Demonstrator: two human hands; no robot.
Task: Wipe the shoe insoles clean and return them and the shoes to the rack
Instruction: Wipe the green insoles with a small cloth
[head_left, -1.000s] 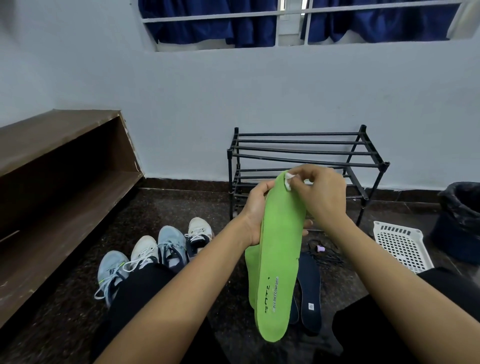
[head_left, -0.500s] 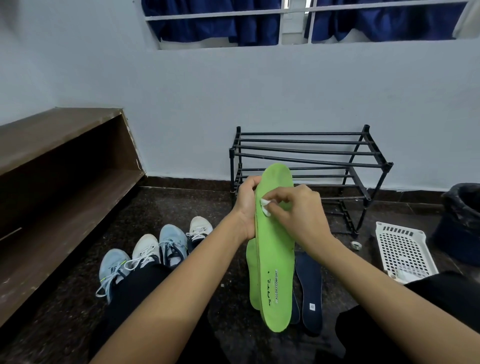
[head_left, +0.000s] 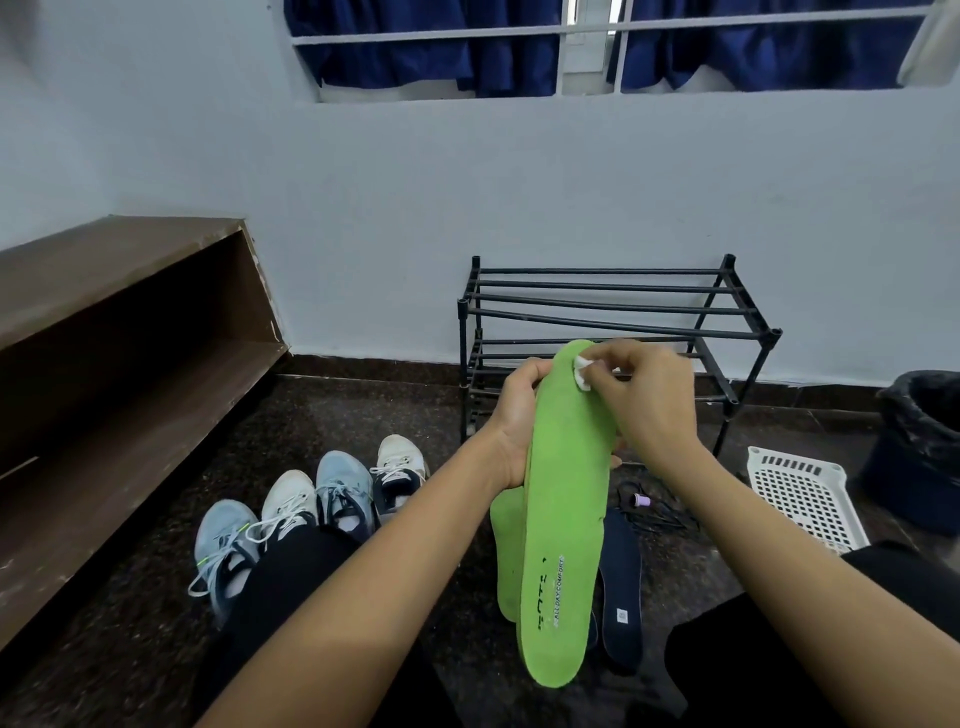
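The left hand (head_left: 514, 423) is gripping the green insole (head_left: 566, 519) by its edge near the toe end and is holding it upright, with the heel end pointing down. The right hand (head_left: 652, 402) is pinching a small white wipe (head_left: 582, 370) and is pressing it on the toe end, so both hands are meeting on this one insole.

Below the hands, a second green insole (head_left: 506, 561) and dark insoles (head_left: 623, 597) are lying on the floor. Behind the hands, the black rack (head_left: 613, 307) is standing at the wall. Down to the left of the left hand, four shoes (head_left: 340, 493) are standing in a row.

To the right of the right hand, a white basket (head_left: 805, 493) is lying on the floor with its holed bottom showing. Beyond it a bin (head_left: 919, 452) with a black bag is standing, and its inside is too dark to tell.
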